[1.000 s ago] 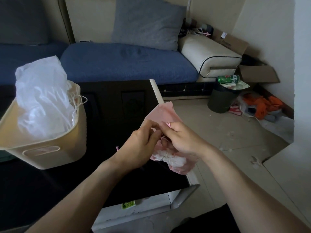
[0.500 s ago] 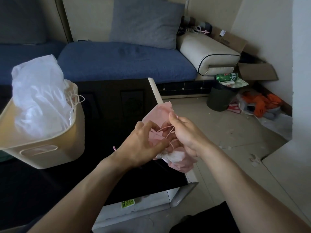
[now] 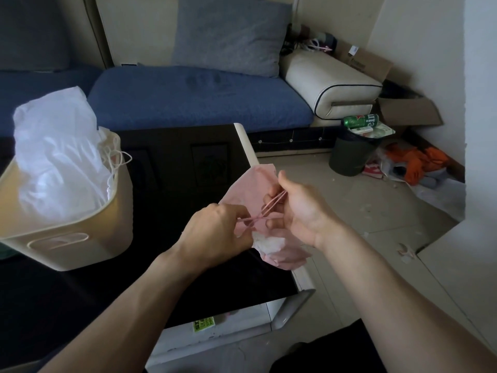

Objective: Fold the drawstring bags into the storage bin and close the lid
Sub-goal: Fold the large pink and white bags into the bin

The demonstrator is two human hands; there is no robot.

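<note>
Upper frame: I count one blue sofa with one grey back cushion and one cream bolster at its right end. One black table fills the centre and lower left.

Containers, three. One cream storage bin sits at left on the table, stuffed with white drawstring bags that rise well above its rim; white cords spill over the right edge. I cannot count the bags inside. No lid on the bin. One dark waste bin stands on the floor at right, with one green can lying on top of its contents. One open cardboard box at far right, contents too dark to tell.

One orange cloth heap on the floor beside the waste bin.

One pink drawstring bag is held at centre frame, over the table's right edge. Two hands on it. My left hand pinches the pink drawstring with curled fingers. My right hand has the cord looped across its curled fingers, with the bag behind them.
</note>
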